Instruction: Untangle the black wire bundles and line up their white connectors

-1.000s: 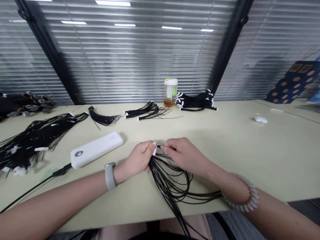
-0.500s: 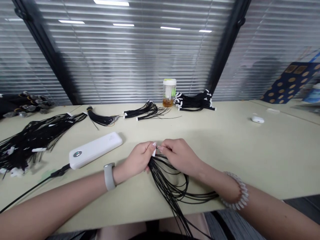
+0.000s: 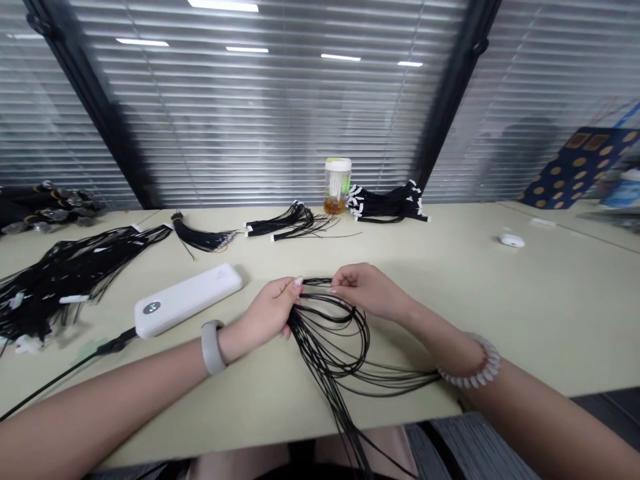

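My left hand [image 3: 273,310] is closed round a bundle of thin black cables [image 3: 320,357] near the front middle of the table. From that grip the cables fan out in loops to the right, and their long ends hang over the table's front edge. My right hand [image 3: 367,290] pinches some of the same black strands a short way to the right of the left hand. Several strands stretch between the two hands. The exact ends inside the left fist are hidden by the fingers.
A white power bank [image 3: 187,300] with a black lead lies left of my hands. Behind are black cable bundles [image 3: 287,222], a jar [image 3: 337,187] and a stack of cables with white connectors [image 3: 390,201]. A loose cable pile [image 3: 75,267] lies left, a white case [image 3: 511,241] right.
My right hand has moved away from the left, up and slightly right, with strands now drawn between them. The left hand has shifted slightly left. The white piece at its fingertips no longer shows.
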Demonstrator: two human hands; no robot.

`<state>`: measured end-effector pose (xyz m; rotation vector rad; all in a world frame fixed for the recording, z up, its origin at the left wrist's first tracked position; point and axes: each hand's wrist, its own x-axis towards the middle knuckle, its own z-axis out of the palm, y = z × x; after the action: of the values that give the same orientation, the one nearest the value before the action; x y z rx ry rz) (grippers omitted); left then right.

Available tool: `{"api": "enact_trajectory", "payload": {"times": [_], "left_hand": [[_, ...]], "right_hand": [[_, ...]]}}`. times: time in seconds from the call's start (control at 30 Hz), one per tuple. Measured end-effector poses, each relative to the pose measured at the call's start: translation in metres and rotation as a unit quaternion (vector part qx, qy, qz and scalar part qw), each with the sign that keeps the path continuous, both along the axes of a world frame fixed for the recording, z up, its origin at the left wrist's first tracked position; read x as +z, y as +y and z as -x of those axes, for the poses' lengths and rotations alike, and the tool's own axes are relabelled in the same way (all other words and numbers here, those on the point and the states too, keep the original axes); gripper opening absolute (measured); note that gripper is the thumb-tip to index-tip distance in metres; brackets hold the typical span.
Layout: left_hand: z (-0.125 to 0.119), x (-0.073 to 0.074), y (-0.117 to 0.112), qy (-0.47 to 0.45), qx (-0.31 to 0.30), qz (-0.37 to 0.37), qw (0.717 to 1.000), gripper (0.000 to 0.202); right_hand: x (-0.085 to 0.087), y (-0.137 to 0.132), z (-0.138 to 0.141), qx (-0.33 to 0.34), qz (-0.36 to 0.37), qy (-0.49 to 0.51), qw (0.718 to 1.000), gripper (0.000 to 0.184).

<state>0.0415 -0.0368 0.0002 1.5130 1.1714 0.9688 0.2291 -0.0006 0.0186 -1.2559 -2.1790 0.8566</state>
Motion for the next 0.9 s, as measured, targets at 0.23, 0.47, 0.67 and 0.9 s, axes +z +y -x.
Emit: {"api": "enact_trajectory", "payload": {"times": [0.23,0.47,0.67,0.9], "left_hand": [[0.001,-0.004,0.004,-0.037,0.032,0.001,0.999,0.04],[0.001,-0.01,0.009,-0.067,0.068,0.016,0.995,0.037],[0.0,-0.008,0.007,-0.059,0.071,0.01,0.996,0.037],[-0.001,-0.003,0.003,-0.034,0.074,-0.001,0.997,0.035]], "right_hand": [[0.012,-0.009,-0.008,-0.07,-0.198,-0.103,0.972,0.024],[0.029,-0.036,-0.005,-0.1,-0.265,-0.157,0.946,0.035],[0.027,-0.038,-0.009,0.087,0.022,-0.129,0.988,0.034],[0.006,-0.04,0.009,0.146,0.02,-0.035,0.988,0.024]]}}
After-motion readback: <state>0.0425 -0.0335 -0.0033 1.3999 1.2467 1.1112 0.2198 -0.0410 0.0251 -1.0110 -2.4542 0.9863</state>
